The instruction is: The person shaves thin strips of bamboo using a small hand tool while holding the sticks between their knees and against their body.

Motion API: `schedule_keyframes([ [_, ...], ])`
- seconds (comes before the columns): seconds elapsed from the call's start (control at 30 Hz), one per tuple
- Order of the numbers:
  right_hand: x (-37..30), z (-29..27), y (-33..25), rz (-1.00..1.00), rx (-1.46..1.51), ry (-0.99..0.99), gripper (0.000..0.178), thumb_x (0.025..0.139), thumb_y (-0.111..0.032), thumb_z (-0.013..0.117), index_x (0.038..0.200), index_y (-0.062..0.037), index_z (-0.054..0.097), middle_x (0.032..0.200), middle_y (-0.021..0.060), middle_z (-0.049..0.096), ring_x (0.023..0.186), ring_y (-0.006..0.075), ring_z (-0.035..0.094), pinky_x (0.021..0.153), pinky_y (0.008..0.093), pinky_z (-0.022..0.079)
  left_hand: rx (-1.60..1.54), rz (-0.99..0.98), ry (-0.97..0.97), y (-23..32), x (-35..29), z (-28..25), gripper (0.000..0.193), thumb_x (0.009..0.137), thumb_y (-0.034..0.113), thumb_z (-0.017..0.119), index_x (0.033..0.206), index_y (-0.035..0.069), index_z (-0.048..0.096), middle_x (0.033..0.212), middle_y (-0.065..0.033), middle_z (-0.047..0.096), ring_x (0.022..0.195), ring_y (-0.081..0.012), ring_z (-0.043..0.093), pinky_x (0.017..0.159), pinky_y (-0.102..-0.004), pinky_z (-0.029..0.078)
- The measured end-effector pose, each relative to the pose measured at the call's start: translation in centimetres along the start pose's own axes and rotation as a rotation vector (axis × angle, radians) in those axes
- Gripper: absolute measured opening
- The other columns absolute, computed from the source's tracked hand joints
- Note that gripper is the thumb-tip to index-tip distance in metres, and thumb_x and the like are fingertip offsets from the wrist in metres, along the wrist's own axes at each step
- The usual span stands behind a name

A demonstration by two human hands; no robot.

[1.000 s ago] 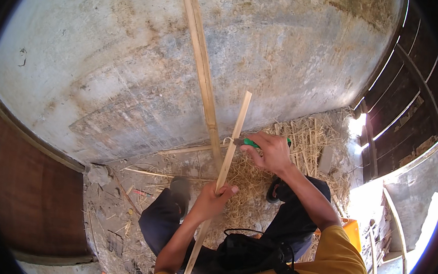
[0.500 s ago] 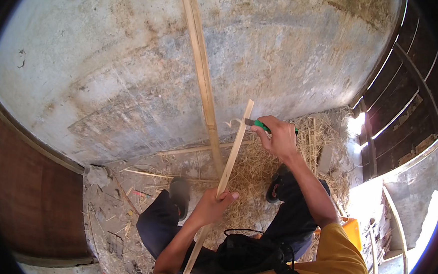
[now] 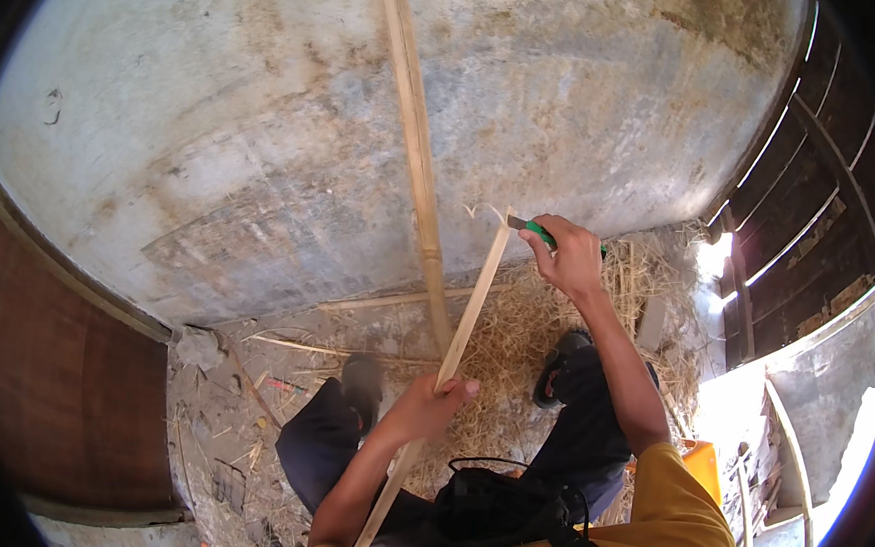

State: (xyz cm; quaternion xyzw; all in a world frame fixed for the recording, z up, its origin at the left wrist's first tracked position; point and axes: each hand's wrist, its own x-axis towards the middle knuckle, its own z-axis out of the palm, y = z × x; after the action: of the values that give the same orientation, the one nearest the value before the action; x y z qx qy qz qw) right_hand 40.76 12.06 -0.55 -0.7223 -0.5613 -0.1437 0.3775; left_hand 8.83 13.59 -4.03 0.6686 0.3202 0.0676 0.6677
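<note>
A long pale strip of bamboo or wood (image 3: 474, 308) slants up from beside my left thigh. Around its middle my left hand (image 3: 427, 406) is closed, the thumb pointing right. My right hand (image 3: 572, 261) grips a knife (image 3: 538, 232) with a green handle. The short dark blade touches the strip at its upper end. A thin curled shaving (image 3: 498, 215) stands at the blade, and another small curl (image 3: 469, 210) shows just left of it. The fingers of the right hand hide part of the handle.
A bamboo pole (image 3: 414, 122) leans on the stained grey wall (image 3: 266, 123) ahead. Fibrous shavings (image 3: 494, 407) cover the ground between my feet. A brown wooden panel (image 3: 61, 371) stands at left. Dark slats (image 3: 813, 186) and a yellow container (image 3: 703, 470) are at right.
My right hand and the knife have moved up along the strip to its top end. A shaving has lifted there. My left hand keeps its hold in nearly the same place.
</note>
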Motion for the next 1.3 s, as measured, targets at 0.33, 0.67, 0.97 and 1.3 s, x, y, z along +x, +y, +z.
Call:
schedule_keyframes([
  [0.33,1.6,-3.3,8.6,0.449,-0.138,0.13,0.042,0.104,-0.047,0.064,0.106,-0.008,0.078,0.074,0.0199,0.072,0.072,0.0394,0.073,0.068,0.0474,0.055,-0.005,0.084,-0.099,-2.7,0.5,1.6,0.051,0.107,0.04,0.066,0.074,0.007,0.046,0.066,0.0022,0.039,0.064,-0.0091,0.04,0.059,-0.0343,0.036],
  [0.67,-1.4,-2.3,2.8,0.225,0.221,-0.042,0.036,0.106,-0.04,0.066,0.113,-0.0055,0.071,0.067,0.0125,0.059,0.059,0.0258,0.057,0.059,0.0415,0.045,-0.305,-0.122,-0.056,-0.4,1.1,-0.3,0.059,0.112,0.062,0.041,0.098,0.009,0.062,0.069,0.0058,0.043,0.05,-0.008,0.04,0.047,-0.0264,0.035],
  [0.97,-3.7,-1.5,-3.0,0.107,0.489,-0.288,0.03,0.104,-0.034,0.07,0.11,-0.0049,0.069,0.07,0.0081,0.059,0.063,0.0207,0.057,0.06,0.0364,0.046,-0.462,-0.091,-0.116,1.3,1.1,-0.9,0.045,0.115,0.048,0.046,0.1,0.008,0.06,0.068,0.004,0.044,0.049,-0.0075,0.041,0.044,-0.0264,0.035],
  [1.3,-5.4,-0.4,-4.6,-0.219,0.42,-0.384,0.028,0.095,-0.032,0.079,0.102,-0.0063,0.073,0.086,0.0116,0.072,0.071,0.0325,0.07,0.062,0.0417,0.054,-0.307,0.08,0.021,0.3,1.2,-0.5,0.034,0.116,0.04,0.048,0.099,0.011,0.054,0.071,0.0048,0.046,0.051,-0.0043,0.039,0.046,-0.0246,0.032],
])
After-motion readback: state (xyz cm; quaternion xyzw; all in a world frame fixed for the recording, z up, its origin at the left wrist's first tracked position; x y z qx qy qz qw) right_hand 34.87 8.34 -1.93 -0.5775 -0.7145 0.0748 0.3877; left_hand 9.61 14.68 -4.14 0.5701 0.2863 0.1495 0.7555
